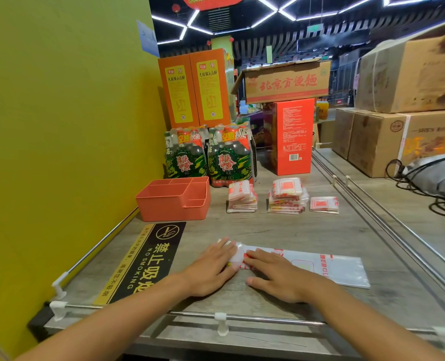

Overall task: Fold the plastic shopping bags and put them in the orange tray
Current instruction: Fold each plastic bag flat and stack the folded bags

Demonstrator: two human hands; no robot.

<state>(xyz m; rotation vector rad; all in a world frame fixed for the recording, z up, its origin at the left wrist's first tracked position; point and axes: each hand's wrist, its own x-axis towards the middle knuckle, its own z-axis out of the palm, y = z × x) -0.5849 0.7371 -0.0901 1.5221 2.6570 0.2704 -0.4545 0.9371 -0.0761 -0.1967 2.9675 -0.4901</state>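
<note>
A clear plastic shopping bag (328,269) with red print lies flat as a long strip on the grey counter near the front edge. My left hand (211,269) presses flat on its left end, fingers straight. My right hand (276,276) lies flat on the bag just to the right, fingertips pointing left and almost meeting the left hand. The orange tray (174,207), with dividers inside, stands farther back on the left by the yellow wall. Three piles of folded bags sit behind: one (242,198), a taller one (287,198) and a small one (324,204).
Bottle packs (208,157), orange boxes (195,89) and a red box (291,136) stand at the back. Cardboard cartons (398,131) and black cables (429,183) fill the right side. A no-smoking sign (143,261) lies on the counter left. Metal rails (242,317) edge the counter.
</note>
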